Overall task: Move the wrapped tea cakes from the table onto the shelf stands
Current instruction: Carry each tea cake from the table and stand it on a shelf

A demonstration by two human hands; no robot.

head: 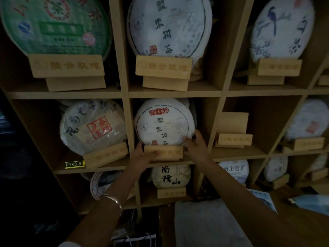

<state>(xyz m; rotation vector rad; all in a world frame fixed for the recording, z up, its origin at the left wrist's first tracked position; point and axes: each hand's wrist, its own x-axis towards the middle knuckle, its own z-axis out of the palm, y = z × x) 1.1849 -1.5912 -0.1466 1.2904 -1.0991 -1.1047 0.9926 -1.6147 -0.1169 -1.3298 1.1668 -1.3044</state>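
Note:
A white wrapped tea cake (164, 122) with a red label and black characters stands upright on a wooden stand (169, 152) in the middle cell of the middle shelf row. My left hand (142, 155) grips the stand's left end, thumb across its front. My right hand (196, 142) holds the cake's lower right edge, fingers curled round it. One cell to the right, an empty wooden stand (234, 132) holds no cake.
Wrapped cakes on stands fill the neighbouring cells: a green one (53, 25) top left, white ones (167, 27) above, left (92, 125) and below (170, 176). A yellow price tag (74, 164) sits on the shelf edge. Bags and papers (263, 198) lie lower right.

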